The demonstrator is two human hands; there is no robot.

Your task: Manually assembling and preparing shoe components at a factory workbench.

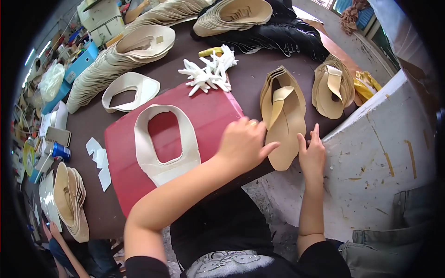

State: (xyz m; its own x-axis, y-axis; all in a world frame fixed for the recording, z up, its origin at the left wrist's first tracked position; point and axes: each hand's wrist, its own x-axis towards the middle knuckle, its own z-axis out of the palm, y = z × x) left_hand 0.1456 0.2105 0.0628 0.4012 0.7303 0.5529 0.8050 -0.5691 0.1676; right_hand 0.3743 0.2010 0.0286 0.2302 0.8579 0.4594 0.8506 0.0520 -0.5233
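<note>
A stack of tan shoe uppers [286,139] lies near the table's right front edge, its pointed end toward me. My left hand [243,143] reaches across to its left side, thumb stretched out and the other fingers bent; nothing shows in its grip. On the stack's right side is my right hand [312,155], open, fingers straight and thumb apart, its tips close to the stack's edge. To the left, a single cream shoe upper [143,139] with a large oval opening rests on a red mat [121,153].
White finger-shaped pieces [208,74] lie in a heap beyond the mat. More stacked uppers [92,69] line the far left, with black ones [278,39] at the back. Another tan stack [333,88] stands far right, beside a white panel [361,153]. Another person's arm [69,250] shows lower left.
</note>
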